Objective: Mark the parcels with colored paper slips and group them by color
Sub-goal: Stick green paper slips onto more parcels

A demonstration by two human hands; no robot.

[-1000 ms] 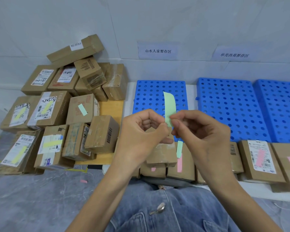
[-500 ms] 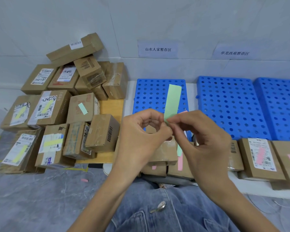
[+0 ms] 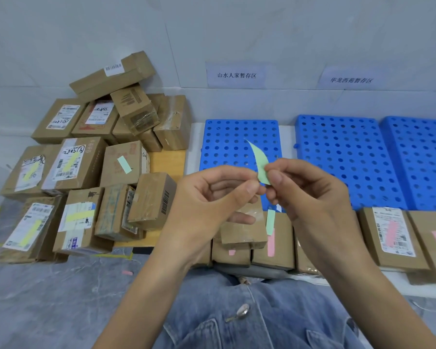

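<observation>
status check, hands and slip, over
Left hand and right hand both pinch green slip. Slip curled, not yet on small parcel below. Nothing blocking.

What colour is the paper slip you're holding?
The slip is light green, in the head view.

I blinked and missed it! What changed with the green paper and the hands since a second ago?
The green slip stood flat and straight half a second ago; now it curls and its tip leans left. The left hand and right hand still pinch its lower end; nothing was let go. The parcels and blue trays stayed put.
</observation>
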